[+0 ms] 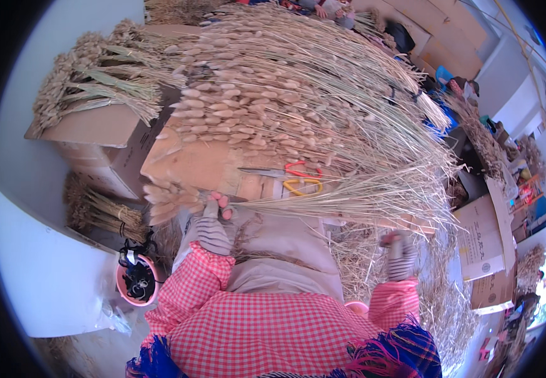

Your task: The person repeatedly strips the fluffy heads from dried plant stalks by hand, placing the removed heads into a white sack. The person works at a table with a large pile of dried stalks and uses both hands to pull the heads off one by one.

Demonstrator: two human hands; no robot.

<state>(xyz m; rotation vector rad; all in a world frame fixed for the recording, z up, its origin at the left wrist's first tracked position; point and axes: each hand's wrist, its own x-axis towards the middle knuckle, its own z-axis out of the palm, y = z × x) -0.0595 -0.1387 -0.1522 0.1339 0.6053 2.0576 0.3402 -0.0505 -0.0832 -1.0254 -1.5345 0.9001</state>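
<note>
My left hand (214, 224), in a striped glove with bare fingertips, grips a small bunch of dried bunny-tail grass (174, 201) just below its fluffy heads. Its thin stems fan out rightward over the table's near edge. My right hand (399, 248), gloved the same way and blurred, is apart from the bunch, below the stem ends; whether it holds anything is hard to see. Scissors (280, 174) with one red and one yellow handle loop lie on the wooden board (197, 158). Behind them spreads a large heap of dried bunny-tail grass (263, 104), heads to the left.
Tied bundles (112, 75) lie on a cardboard box (98, 127) at left, with more bundles (112, 212) below. A pink bucket (136, 283) holds dark ties. Cut stalks (362, 260) litter the floor. Cartons (483, 236) stand at right. Another person's hand (320, 11) shows across the heap.
</note>
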